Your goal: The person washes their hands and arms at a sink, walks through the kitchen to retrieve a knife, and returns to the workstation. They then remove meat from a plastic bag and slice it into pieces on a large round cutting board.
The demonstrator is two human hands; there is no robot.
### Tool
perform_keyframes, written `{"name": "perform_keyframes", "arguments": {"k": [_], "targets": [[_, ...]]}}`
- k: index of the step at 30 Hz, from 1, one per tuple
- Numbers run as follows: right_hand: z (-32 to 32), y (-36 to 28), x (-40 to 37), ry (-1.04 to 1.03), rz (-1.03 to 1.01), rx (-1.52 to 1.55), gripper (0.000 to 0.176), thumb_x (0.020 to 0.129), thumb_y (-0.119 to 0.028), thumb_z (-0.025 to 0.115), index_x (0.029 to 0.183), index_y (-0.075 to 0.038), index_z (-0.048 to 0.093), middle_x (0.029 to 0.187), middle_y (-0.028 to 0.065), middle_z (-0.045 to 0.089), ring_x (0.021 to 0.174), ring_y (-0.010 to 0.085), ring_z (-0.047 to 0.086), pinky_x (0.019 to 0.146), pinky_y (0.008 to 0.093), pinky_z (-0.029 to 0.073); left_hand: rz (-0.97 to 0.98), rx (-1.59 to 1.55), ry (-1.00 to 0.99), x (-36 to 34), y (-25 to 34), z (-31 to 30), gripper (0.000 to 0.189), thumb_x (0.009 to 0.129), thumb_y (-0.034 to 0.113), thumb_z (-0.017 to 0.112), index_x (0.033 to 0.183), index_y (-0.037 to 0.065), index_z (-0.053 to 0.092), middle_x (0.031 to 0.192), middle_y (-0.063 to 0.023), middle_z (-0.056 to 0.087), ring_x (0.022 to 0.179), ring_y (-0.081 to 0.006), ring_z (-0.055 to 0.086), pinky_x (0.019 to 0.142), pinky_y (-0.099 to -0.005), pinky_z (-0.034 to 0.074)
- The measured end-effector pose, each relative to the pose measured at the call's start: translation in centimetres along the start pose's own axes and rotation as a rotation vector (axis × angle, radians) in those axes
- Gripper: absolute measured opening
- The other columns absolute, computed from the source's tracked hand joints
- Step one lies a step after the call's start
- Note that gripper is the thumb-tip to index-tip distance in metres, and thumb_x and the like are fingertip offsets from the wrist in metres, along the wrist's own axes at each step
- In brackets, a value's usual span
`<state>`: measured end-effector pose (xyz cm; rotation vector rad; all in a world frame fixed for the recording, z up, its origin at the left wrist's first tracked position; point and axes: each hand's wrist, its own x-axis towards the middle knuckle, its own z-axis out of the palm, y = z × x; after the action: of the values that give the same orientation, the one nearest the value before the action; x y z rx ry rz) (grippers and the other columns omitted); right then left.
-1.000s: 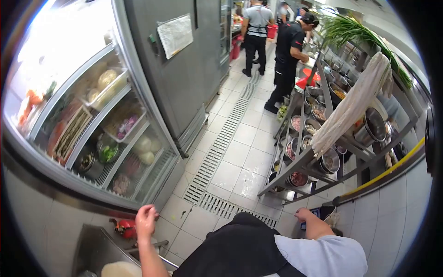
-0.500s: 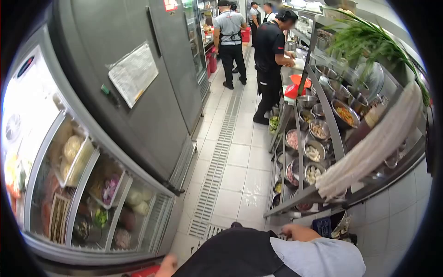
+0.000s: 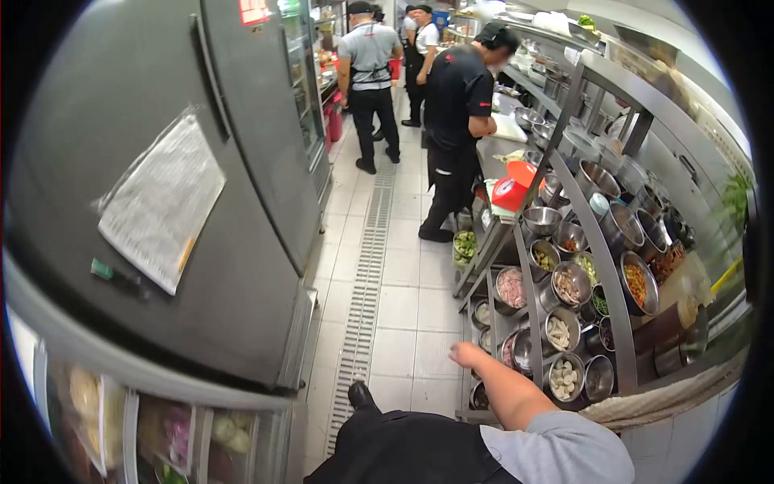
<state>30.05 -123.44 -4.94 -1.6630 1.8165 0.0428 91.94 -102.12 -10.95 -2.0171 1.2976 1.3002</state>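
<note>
My right hand (image 3: 466, 354) hangs in front of my body over the tiled floor, at the end of a bare forearm. Its fingers point down and away, mostly hidden behind the back of the hand, and no object shows with it. Nearest to it is the steel shelf rack (image 3: 528, 310) on the right, apart from the hand. Metal bowls stand on that rack, among them a bowl of pale pink pieces (image 3: 511, 288) and a bowl of round white pieces (image 3: 563, 379). My left hand is out of view.
A tall grey refrigerator (image 3: 266, 173) lines the left, with a glass-front cooler (image 3: 161, 431) nearer me. A floor drain (image 3: 364, 298) runs along the aisle. A person in black (image 3: 459, 105) stands at the right counter beside a red scale (image 3: 509, 194). Several other people stand farther down.
My view has moved forward along the aisle, and the cooler has slid down and left. My right hand has swung forward. My left hand, visible at the bottom before, has left the view.
</note>
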Motion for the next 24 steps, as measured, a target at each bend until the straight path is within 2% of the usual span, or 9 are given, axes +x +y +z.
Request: {"name": "perform_keyframes", "arguments": {"k": [7,8,11,13,14,15,16,20,24], "targets": [[4.7,9.3,-6.4,-0.413,0.285,-0.208,0.046,0.083,-0.040,0.061,0.108,-0.002,0.070,0.102,0.0222,0.070,0.096,0.0382,0.067,0.088,0.0448,0.051,0.322,0.079,0.095,19.2,15.7,-17.7,0.036,0.084,0.032,0.060,0.100,0.002,0.073,0.104,-0.0220,0.070,0.100,-0.0338,0.068,0.088,-0.0446,0.053],[4.9,9.1,-8.6,-0.286,0.384,-0.051,0.044,0.084,-0.037,0.062,0.105,0.000,0.071,0.092,0.0218,0.071,0.085,0.0342,0.070,0.079,0.0435,0.054,0.473,0.082,0.217,20.1,20.4,-21.4,0.032,0.085,0.032,0.057,0.081,0.004,0.072,0.078,-0.0150,0.071,0.070,-0.0282,0.068,0.070,-0.0416,0.054],[8.2,8.7,-13.3,0.009,0.715,0.333,0.035,0.076,-0.038,0.066,0.087,-0.006,0.076,0.088,0.0184,0.072,0.085,0.0340,0.069,0.079,0.0447,0.054,0.580,0.063,0.248,17.1,34.6,-32.6,0.024,0.082,0.025,0.062,0.083,0.004,0.073,0.071,-0.0136,0.071,0.066,-0.0250,0.070,0.066,-0.0392,0.056],[10.0,8.1,-15.0,-0.179,0.769,0.313,0.030,0.076,-0.035,0.066,0.087,-0.008,0.076,0.086,0.0155,0.072,0.081,0.0311,0.069,0.075,0.0436,0.055,0.680,-0.140,0.383,18.2,40.7,-36.4,0.028,0.086,0.029,0.065,0.078,0.002,0.072,0.073,-0.0156,0.070,0.065,-0.0267,0.069,0.064,-0.0404,0.054],[10.7,8.4,-15.7,-0.477,0.377,-0.005,0.023,0.078,-0.030,0.064,0.083,-0.010,0.075,0.081,0.0122,0.073,0.077,0.0275,0.069,0.071,0.0428,0.055,0.733,-0.160,0.441,18.2,43.8,-38.2,0.031,0.087,0.031,0.066,0.079,0.002,0.072,0.074,-0.0165,0.070,0.067,-0.0287,0.069,0.066,-0.0414,0.054],[12.2,7.5,-17.4,-0.294,0.331,-0.002,0.019,0.081,-0.025,0.063,0.082,-0.011,0.076,0.075,0.0090,0.073,0.069,0.0241,0.069,0.066,0.0422,0.056,0.797,-0.081,0.505,17.5,46.2,-40.0,0.035,0.088,0.034,0.065,0.081,0.001,0.072,0.076,-0.0177,0.070,0.070,-0.0313,0.069,0.068,-0.0425,0.054],[16.2,8.3,-16.8,-0.410,0.551,0.254,0.021,0.084,-0.026,0.061,0.081,-0.012,0.076,0.076,0.0081,0.073,0.066,0.0228,0.069,0.065,0.0427,0.055,0.858,-0.003,0.567,16.3,48.0,-41.3,0.039,0.090,0.037,0.064,0.083,0.000,0.072,0.078,-0.0190,0.070,0.074,-0.0338,0.069,0.071,-0.0437,0.053],[14.2,6.8,-15.0,-0.372,0.568,0.389,0.034,0.091,-0.033,0.054,0.080,-0.011,0.077,0.077,0.0091,0.073,0.061,0.0219,0.069,0.062,0.0420,0.055,0.684,0.264,0.620,21.2,49.2,-41.4,0.062,0.097,0.053,0.046,0.082,-0.001,0.072,0.079,-0.0213,0.069,0.078,-0.0365,0.068,0.078,-0.0445,0.053],[15.2,12.0,-6.4,-0.153,0.317,0.055,0.055,0.089,-0.054,0.050,0.084,-0.005,0.074,0.090,0.0198,0.071,0.088,0.0400,0.067,0.079,0.0514,0.050,0.074,0.137,-0.097,20.1,42.5,-38.4,0.081,0.098,0.066,0.027,0.085,-0.001,0.070,0.067,-0.0144,0.068,0.073,-0.0310,0.068,0.066,-0.0464,0.053]]}}
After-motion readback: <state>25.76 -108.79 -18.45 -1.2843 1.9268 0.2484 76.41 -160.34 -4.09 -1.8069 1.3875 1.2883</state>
